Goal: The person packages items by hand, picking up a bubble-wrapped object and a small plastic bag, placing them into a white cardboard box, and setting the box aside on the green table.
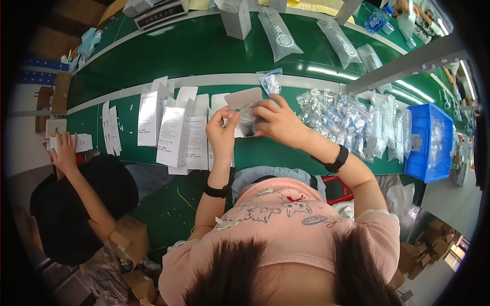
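Both hands meet over an open white carton, whose raised flap [243, 98] stands behind them. My left hand [222, 123] pinches the left side of a clear plastic bag [247, 118] with something dark inside, too hidden to name. Around the bag's right side, the fingers of my right hand [278, 120] are curled. The bag is at the carton's mouth; how far it sits inside, I cannot tell. Left of my hands, several white printed cartons [174, 135] stand or lie side by side with flaps up.
A heap of small clear bags [334, 120] lies to the right, beside bubble-wrapped pieces [384, 125] and a blue bin [431, 145]. More bubble-wrapped packs [279, 35] rest on the raised green shelf. At left, a co-worker's hand [65, 151] touches white card. A grey post [403, 64] crosses at right.
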### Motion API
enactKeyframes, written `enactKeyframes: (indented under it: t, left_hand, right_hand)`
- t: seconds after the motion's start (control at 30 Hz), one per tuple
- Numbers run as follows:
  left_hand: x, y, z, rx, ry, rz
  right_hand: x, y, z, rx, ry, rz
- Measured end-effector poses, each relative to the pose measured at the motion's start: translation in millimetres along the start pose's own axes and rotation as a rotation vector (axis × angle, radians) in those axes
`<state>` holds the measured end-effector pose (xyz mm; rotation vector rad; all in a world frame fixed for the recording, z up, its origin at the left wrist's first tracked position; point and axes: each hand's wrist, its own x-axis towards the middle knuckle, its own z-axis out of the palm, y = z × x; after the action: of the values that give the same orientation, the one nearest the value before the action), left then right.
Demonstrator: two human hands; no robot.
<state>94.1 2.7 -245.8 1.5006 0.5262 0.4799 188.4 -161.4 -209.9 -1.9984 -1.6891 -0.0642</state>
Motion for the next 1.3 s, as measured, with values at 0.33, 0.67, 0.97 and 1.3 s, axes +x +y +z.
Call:
enactKeyframes:
  t: [0.33,0.67,0.97,1.3]
  left_hand:
    - [27.8,10.4,39.1,-0.297,-0.12,-0.02]
    - [22.9,-29.6,-31.1,1.133,-0.393,0.214]
    - [24.6,-41.9,-21.3,0.893,-0.338,-0.016]
    - [31.6,-46.7,-11.2,1.045,-0.368,-0.385]
  right_hand:
    - [-37.3,64.7,49.5,0.655,0.428,0.57]
    - [37.0,282.5,-42.9,0.583,1.069,0.686]
    - [74.1,260.3,-19.7,-0.448,1.034,0.462]
    - [179.1,296.2,82.1,0.077,-0.121,1.182]
